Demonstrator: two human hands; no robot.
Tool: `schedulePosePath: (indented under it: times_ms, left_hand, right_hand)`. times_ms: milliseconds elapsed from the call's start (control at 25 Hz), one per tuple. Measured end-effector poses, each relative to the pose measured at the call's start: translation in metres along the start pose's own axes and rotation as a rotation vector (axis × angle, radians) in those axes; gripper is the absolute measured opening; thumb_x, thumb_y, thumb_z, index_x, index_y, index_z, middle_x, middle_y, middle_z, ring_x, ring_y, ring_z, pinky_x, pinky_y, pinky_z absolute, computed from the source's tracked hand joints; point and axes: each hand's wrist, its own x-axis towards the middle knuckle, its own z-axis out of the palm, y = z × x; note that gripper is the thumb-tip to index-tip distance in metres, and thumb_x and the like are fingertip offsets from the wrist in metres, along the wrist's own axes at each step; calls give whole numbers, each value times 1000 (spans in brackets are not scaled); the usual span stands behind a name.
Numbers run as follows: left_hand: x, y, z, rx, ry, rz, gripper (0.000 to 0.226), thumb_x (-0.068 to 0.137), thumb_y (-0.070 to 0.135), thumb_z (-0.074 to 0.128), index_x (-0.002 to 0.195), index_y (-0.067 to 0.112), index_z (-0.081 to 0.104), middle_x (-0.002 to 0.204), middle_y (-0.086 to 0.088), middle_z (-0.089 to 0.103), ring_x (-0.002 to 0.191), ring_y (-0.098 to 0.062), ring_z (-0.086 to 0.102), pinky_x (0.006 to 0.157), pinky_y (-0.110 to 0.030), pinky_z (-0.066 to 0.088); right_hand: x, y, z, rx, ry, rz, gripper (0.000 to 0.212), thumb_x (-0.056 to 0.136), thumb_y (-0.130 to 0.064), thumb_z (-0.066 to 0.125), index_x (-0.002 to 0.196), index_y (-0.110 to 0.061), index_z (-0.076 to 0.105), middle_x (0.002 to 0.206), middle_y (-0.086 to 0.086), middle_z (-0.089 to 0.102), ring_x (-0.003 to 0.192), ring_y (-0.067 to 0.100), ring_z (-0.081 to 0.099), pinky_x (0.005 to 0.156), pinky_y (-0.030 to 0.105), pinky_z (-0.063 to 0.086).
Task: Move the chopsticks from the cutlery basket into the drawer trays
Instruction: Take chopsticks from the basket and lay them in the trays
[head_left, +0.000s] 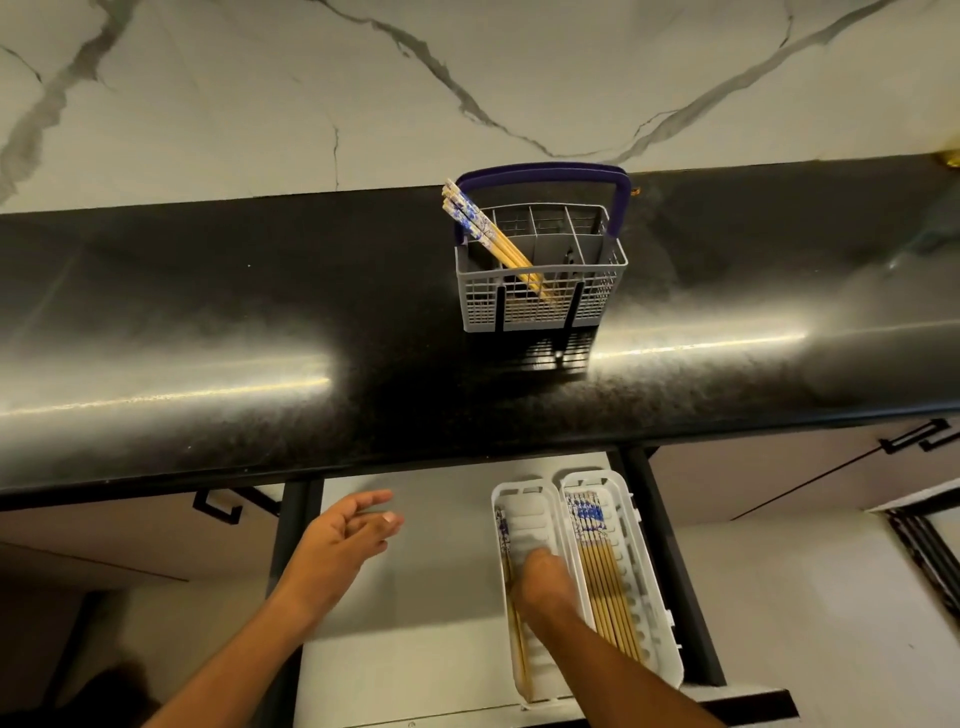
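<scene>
Countertop (208, 322), dark and polished, across the whole middle, marble wall behind. Below it, open drawer (431, 561) pulled out toward the body, pale floor mostly bare on the left. Grey cutlery basket (540, 291) with purple handle, upright near the counter's middle, well apart from the drawer; probably set there for easy reach straight above the trays. Two white drawer trays: right tray (621, 519) holding a neat row of chopsticks, patterned ends away from the body; left tray (524, 512) with a few laid along its left side. Right hand (543, 577) down inside the left tray, seemingly settling chopsticks flat; finger state hidden from this angle, cannot tell. Left hand (348, 535) hovering over the bare drawer floor, fingers loosely spread, holding nothing, likely waiting. Remaining chopsticks (488, 236) leaning leftward out of the basket's left compartment, yet to be transferred.
</scene>
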Motion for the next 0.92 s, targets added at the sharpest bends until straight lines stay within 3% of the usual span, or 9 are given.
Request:
schedulePosePath:
  times_ms: [320, 560, 760, 920]
  left_hand:
    - [-4, 6, 8, -20, -15, 10, 26, 92, 14, 62, 117, 22, 63, 99, -4, 78, 100, -18, 72, 93, -34, 54]
    - [-5, 5, 7, -41, -3, 8, 27, 93, 15, 62, 120, 18, 63, 103, -7, 77, 101, -18, 72, 95, -37, 54]
    - [-9, 1, 5, -43, 3, -2, 26, 95, 14, 59, 120, 18, 62, 104, -7, 76, 102, -19, 72, 91, -32, 57]
    - [-10, 4, 7, -56, 10, 1, 28, 94, 13, 60, 122, 14, 62, 103, -9, 77, 101, -21, 72, 94, -36, 55]
  right_hand:
    - [-6, 10, 12, -8, 42, -48, 14, 98, -17, 57, 108, -15, 65, 100, 1, 69, 87, 12, 68, 78, 24, 59]
    - [-5, 11, 11, 17, 16, -38, 10, 97, -17, 58, 102, -16, 66, 92, -1, 68, 78, 10, 66, 73, 21, 58]
    - [-3, 12, 8, 27, -38, -40, 8, 95, -16, 61, 100, -15, 67, 93, 1, 69, 82, 13, 68, 75, 23, 58]
    - [-1, 15, 6, 36, -78, -39, 11, 95, -16, 62, 101, -12, 69, 94, 3, 71, 83, 16, 69, 76, 25, 60]
